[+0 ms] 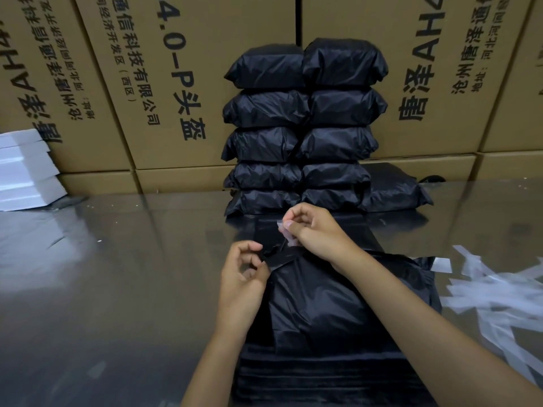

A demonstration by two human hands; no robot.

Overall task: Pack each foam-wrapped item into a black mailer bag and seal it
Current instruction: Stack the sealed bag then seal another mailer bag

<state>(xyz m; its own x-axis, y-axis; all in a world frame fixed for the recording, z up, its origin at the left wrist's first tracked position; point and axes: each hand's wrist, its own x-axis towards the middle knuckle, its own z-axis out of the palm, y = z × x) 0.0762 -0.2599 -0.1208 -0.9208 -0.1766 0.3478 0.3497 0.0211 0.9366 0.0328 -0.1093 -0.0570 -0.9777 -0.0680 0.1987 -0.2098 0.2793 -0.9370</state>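
1. Head view: the filled mailer bag lies at 6 o'clock on the table, on top of a flat pile of unused black bags. Its mouth flap points toward 12 o'clock.
2. Handling, as a judgement: the film is thin, soft and slick and creases freely; the contents look bulky yet light and cushioned. The bag is best held by the flap edge, not by the smooth body.
3. Left hand: thumb and forefinger are pinched on the flap's left corner at 9 o'clock of the mouth.
4. Right hand: fingertips are closed on a pale, translucent release strip at the flap's centre. The strip appears flimsy and likely to tear if pulled sideways.
5. Sealed bags stand in two columns at 12 o'clock, against the cartons.
6. Discarded white strips lie at 3 o'clock; white foam-wrapped items are stacked at 10 o'clock.
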